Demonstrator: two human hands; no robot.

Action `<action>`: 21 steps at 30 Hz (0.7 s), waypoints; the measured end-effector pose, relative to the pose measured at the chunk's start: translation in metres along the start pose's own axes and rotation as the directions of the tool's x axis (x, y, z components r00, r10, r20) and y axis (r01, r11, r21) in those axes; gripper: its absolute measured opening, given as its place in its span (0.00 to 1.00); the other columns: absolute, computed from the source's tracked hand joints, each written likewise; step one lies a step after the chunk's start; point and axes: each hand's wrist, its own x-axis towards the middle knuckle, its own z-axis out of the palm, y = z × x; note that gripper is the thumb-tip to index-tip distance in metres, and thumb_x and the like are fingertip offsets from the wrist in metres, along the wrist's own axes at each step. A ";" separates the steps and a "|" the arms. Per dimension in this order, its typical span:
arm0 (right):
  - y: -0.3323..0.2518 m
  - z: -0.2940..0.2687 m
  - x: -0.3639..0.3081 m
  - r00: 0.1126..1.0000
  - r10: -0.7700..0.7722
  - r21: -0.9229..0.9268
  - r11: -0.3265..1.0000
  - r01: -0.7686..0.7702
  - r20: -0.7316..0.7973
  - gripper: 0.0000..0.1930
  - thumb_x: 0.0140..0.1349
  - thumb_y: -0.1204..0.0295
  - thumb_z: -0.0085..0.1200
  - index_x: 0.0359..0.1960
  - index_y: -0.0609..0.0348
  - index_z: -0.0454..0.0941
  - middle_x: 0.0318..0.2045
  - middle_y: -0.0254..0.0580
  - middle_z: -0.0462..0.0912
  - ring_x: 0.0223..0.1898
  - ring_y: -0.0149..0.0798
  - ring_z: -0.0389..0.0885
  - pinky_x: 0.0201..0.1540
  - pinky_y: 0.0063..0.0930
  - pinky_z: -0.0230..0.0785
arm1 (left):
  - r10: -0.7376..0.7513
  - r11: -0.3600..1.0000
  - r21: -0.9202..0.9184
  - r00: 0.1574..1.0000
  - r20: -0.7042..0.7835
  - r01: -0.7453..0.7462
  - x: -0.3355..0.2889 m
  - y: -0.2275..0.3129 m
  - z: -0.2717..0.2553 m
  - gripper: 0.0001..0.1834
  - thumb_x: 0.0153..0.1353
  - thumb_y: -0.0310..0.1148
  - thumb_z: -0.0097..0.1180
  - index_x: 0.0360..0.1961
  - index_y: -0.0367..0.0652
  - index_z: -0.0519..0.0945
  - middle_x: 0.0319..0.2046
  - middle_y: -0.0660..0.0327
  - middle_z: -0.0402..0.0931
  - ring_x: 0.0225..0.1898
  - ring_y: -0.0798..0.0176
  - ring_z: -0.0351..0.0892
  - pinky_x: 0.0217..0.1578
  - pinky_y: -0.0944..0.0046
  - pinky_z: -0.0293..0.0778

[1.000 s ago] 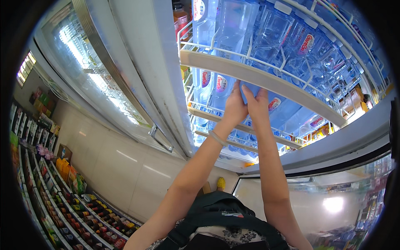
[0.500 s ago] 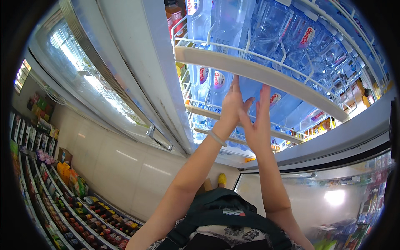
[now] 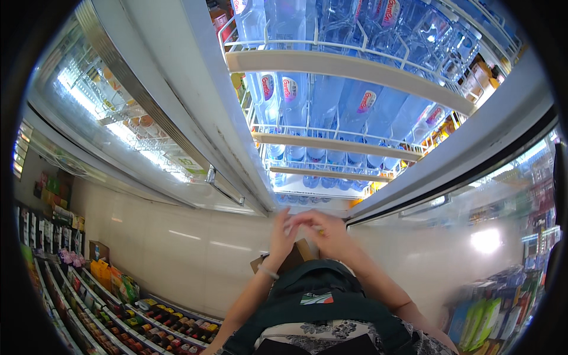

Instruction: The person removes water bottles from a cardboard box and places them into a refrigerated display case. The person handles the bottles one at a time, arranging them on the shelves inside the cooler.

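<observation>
My left hand (image 3: 284,235) and my right hand (image 3: 326,232) meet low in front of my body, outside the fridge. The left fingers point up, with the thumb apart from them. My right fingers reach left across to the left hand and are smeared by motion. No object shows in either hand. Beyond them, the fridge's white wire shelves bear rows of clear blue water bottles (image 3: 323,97), with pale rails (image 3: 349,64) along the shelf fronts. A pale band (image 3: 268,271) circles my left wrist.
On my right stands an open glass door (image 3: 408,231); a second glass door (image 3: 133,112) is on the left. Below my hands, a cardboard box (image 3: 302,251) shows on the floor. Shelves of bottled goods (image 3: 160,325) line the lower left. Packaged goods (image 3: 482,322) appear at the lower right.
Both hands have come out from the bottle shelves, down and toward my body. They are now together. The fridge shelves sit higher in the picture, and the box below has come into view.
</observation>
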 end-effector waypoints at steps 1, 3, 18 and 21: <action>-0.002 0.018 -0.004 0.996 -0.019 -0.033 0.999 0.022 0.091 0.12 0.67 0.77 0.54 0.51 0.57 0.79 0.45 0.41 0.85 0.46 0.38 0.85 0.50 0.30 0.76 | -0.149 0.973 -0.178 0.989 0.005 0.148 -0.038 -0.042 -0.014 0.34 0.59 0.19 0.61 0.67 0.40 0.67 0.61 0.48 0.71 0.58 0.51 0.76 0.55 0.57 0.76; 0.005 0.042 -0.019 0.962 -0.039 -0.065 0.996 0.058 0.271 0.12 0.67 0.74 0.55 0.52 0.52 0.80 0.44 0.41 0.84 0.45 0.42 0.84 0.48 0.31 0.76 | -0.173 0.968 0.176 0.984 -0.033 0.176 -0.089 -0.046 -0.043 0.30 0.59 0.21 0.61 0.64 0.38 0.70 0.52 0.49 0.79 0.51 0.53 0.82 0.51 0.57 0.78; 0.075 0.058 -0.035 0.818 0.227 0.085 0.945 -0.317 0.529 0.16 0.69 0.72 0.53 0.57 0.54 0.77 0.49 0.39 0.84 0.50 0.35 0.83 0.55 0.31 0.73 | -0.763 0.614 0.327 0.647 0.013 0.718 -0.202 -0.140 -0.114 0.20 0.61 0.38 0.64 0.52 0.42 0.81 0.41 0.53 0.86 0.42 0.55 0.87 0.44 0.57 0.80; 0.095 0.056 -0.039 0.855 0.251 -0.022 0.962 -0.271 0.453 0.16 0.68 0.71 0.53 0.57 0.51 0.77 0.49 0.39 0.83 0.49 0.40 0.83 0.54 0.34 0.73 | -0.855 0.508 0.474 0.485 0.181 0.719 -0.187 -0.158 -0.115 0.21 0.59 0.39 0.66 0.51 0.41 0.81 0.41 0.54 0.86 0.40 0.57 0.86 0.44 0.57 0.80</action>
